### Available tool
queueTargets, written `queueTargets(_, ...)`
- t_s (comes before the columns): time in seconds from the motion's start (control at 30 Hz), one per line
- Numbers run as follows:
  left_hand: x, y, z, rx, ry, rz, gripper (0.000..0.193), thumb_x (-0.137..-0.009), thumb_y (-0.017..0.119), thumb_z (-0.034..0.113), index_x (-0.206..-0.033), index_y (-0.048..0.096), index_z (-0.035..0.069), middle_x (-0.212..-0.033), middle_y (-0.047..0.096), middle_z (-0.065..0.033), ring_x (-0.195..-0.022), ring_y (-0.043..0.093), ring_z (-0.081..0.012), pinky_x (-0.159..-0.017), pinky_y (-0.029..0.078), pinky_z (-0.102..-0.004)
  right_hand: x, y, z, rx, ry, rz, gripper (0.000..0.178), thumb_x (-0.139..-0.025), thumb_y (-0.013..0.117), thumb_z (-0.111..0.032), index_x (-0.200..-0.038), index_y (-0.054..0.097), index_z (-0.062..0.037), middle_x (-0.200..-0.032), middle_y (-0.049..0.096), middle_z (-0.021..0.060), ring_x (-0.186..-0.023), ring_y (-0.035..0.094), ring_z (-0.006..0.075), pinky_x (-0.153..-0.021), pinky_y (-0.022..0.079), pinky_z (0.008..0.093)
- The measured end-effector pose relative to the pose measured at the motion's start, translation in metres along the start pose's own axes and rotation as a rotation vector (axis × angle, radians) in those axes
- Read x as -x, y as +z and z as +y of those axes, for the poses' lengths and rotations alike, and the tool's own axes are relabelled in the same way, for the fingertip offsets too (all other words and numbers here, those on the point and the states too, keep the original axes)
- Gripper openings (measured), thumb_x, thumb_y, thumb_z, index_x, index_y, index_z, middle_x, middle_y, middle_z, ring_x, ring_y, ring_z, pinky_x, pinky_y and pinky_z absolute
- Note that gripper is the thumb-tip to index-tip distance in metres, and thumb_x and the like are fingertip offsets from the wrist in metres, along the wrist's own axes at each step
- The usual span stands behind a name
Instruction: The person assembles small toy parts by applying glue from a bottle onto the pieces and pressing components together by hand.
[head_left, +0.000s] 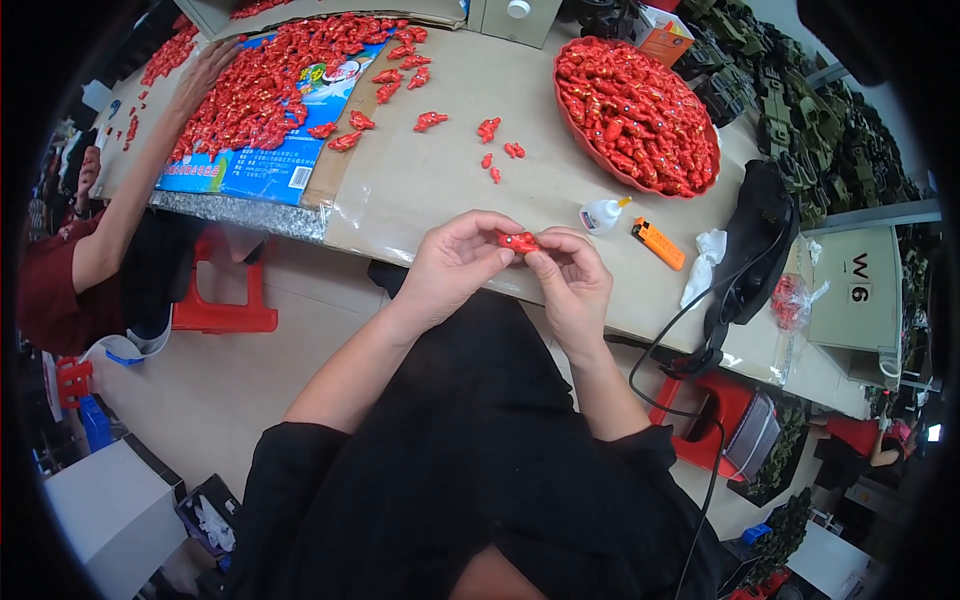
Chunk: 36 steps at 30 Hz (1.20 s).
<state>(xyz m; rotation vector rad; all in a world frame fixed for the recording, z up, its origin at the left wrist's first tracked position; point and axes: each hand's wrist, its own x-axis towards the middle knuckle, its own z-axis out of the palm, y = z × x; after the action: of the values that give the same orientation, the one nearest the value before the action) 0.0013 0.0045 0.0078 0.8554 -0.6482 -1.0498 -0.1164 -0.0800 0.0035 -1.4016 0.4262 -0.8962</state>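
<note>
A small glossy red figurine is held up between both hands at the table's near edge. My left hand pinches its left end between thumb and fingers. My right hand grips the other end with thumb and index finger. Fingertips cover part of it, so its full shape is hidden. Beyond my hands, several loose red figurines and smaller red pieces lie on the table. To the right of them lie a white squeeze bottle with a yellow tip and an orange lighter.
A red basin heaped with figurines stands at the back right. Crumpled white tissue and a black pouch with a cable lie right. On the left, another person's hand reaches into figurines piled on blue printed cardboard.
</note>
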Motion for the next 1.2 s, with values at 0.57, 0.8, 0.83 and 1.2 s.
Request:
queueTargets(0.57, -0.0013, -0.0033, -0.0038, -0.015, 0.038, -0.033, 0.015, -0.077, 0.049, -0.011, -0.087, 0.052, 0.0, -0.095, 0.053, -0.0087, -0.088, 0.053, -0.0136, -0.08, 0.044, -0.0252, 0.0035, -0.0025, -0.0006, 0.041, -0.096, -0.041, 0.018, -0.071, 0.061, 0.007, -0.088, 0.055, 0.0023, -0.092, 0.05, 0.0095, -0.082, 0.052, 0.0141, -0.071, 0.045, 0.0242)
queueTargets(0.8, -0.0014, -0.0038, -0.0034, -0.021, 0.033, -0.038, 0.015, -0.077, 0.05, -0.01, -0.088, 0.052, -0.001, -0.095, 0.053, -0.0091, -0.088, 0.054, -0.0137, -0.08, 0.045, -0.0254, 0.0032, -0.0025, 0.0002, 0.038, -0.099, -0.038, 0.016, -0.072, 0.06, 0.006, -0.087, 0.055, 0.0024, -0.092, 0.05, 0.0093, -0.082, 0.052, 0.014, -0.071, 0.045, 0.0242)
queueTargets(0.83, -0.0017, -0.0042, -0.0038, -0.02, 0.032, -0.042, 0.015, -0.077, 0.05, -0.01, -0.089, 0.052, -0.001, -0.096, 0.053, -0.009, -0.088, 0.054, -0.0137, -0.08, 0.045, -0.0257, 0.0029, -0.0022, -0.0003, 0.037, -0.103, -0.038, 0.015, -0.073, 0.06, 0.006, -0.087, 0.055, 0.0025, -0.091, 0.05, 0.0091, -0.082, 0.052, 0.0138, -0.071, 0.045, 0.0242)
queueTargets(1.2, -0.0012, -0.0022, 0.0047, -0.074, -0.128, -0.023, 0.024, -0.084, 0.049, 0.002, -0.107, 0.05, -0.003, -0.088, 0.058, -0.0081, -0.079, 0.057, -0.0128, -0.075, 0.047, -0.0257, -0.0029, -0.0059, -0.003, -0.121, 0.092, -0.066, 0.008, -0.079, 0.056, 0.0, -0.086, 0.055, 0.0036, -0.087, 0.051, 0.0062, -0.076, 0.054, 0.011, -0.071, 0.044, 0.0222)
